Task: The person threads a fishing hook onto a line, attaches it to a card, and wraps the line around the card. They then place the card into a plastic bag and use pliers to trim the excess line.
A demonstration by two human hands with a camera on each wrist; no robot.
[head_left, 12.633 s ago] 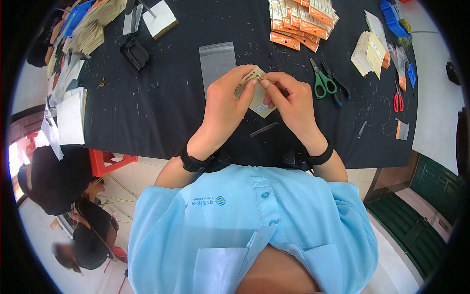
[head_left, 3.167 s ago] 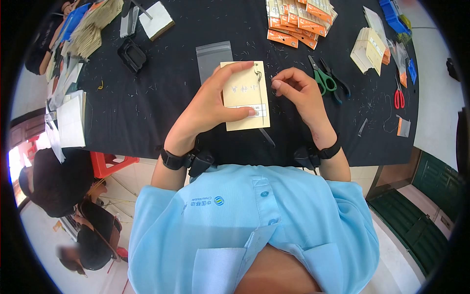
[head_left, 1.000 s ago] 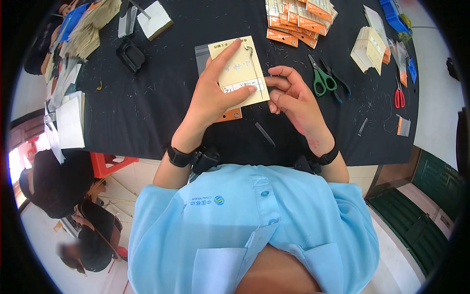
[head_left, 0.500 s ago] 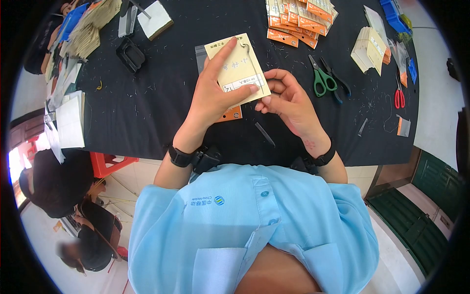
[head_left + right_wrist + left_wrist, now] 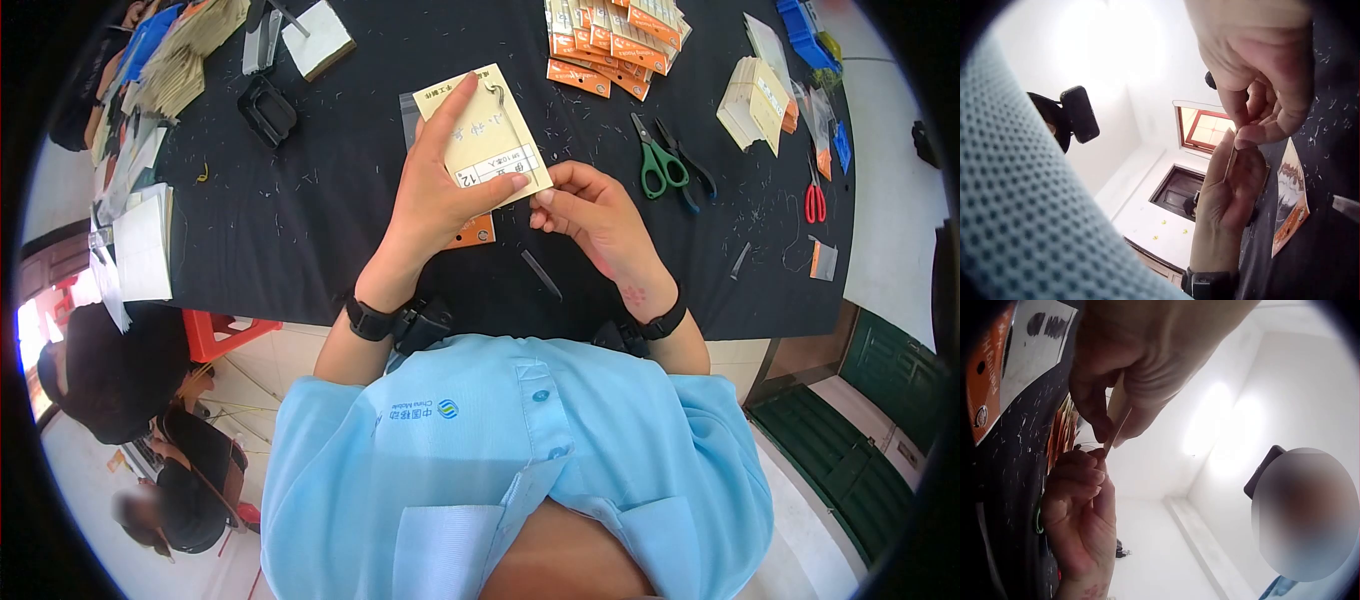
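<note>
In the head view my left hand [image 5: 425, 190] holds a cream card [image 5: 490, 125] tilted over the table, its thumb across the lower printed label and its index finger along the top. A fish hook [image 5: 497, 95] lies at the card's upper right, with a thin line running down from it. The thumb and index finger of my right hand [image 5: 595, 215] pinch the line at the card's lower right corner; I cannot tell whether they grip the card too. Both wrist views show the card edge-on between the hands. An orange-ended packet [image 5: 475, 232] lies under my left hand, partly hidden.
A clear bag [image 5: 408, 112] lies behind the card. Green-handled scissors [image 5: 662, 170] and pliers [image 5: 690, 170] are to the right. Orange-labelled packets [image 5: 610, 45] are piled at the back, with a cream card stack [image 5: 752, 105] farther right. A dark strip [image 5: 541, 274] lies in front.
Over the last second the card has tilted further and risen slightly in the left hand. The right hand has closed in on its lower corner. The orange-ended packet was not visible 3.2 seconds ago.
</note>
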